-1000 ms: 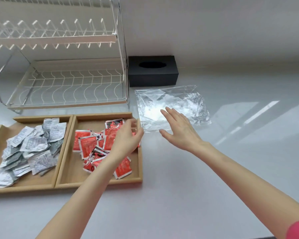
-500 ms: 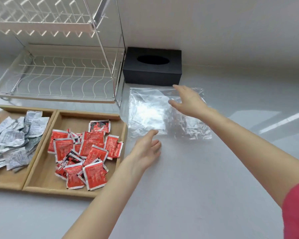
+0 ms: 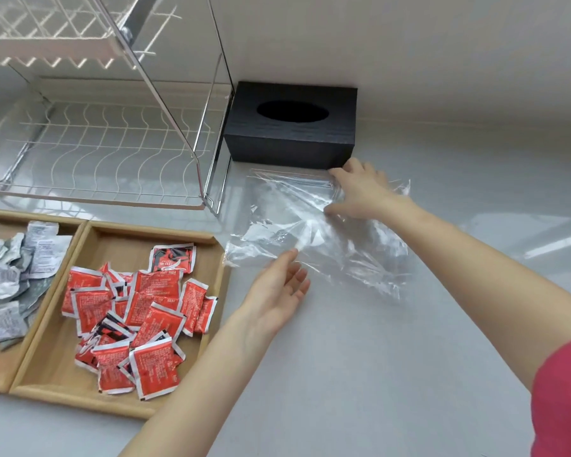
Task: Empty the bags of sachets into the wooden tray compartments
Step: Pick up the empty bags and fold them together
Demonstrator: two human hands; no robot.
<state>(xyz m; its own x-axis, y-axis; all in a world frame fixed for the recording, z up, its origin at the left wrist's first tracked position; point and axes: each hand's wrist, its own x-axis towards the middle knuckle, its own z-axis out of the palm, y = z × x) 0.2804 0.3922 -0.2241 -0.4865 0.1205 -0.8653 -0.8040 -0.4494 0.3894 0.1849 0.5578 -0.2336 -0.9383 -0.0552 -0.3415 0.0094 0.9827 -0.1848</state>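
An emptied clear plastic bag (image 3: pixel 314 225) is pressed flat on the bench (image 3: pixel 376 357) under the spread right hand (image 3: pixel 365 192); the left hand (image 3: pixel 277 291) is held open at its near edge. Red sachets (image 3: pixel 136 311) are heaped in the wooden tray (image 3: pixel 56 387).

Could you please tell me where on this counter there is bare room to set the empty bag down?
Bare counter lies in front of the bag, right of the tray, and right of the tissue box. The red sachets and the dish rack crowd the left.

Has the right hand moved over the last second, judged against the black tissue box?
Yes. The right hand has travelled away from the person across the clear plastic bag, from its near edge to its far edge, and now lies right beside the black tissue box.
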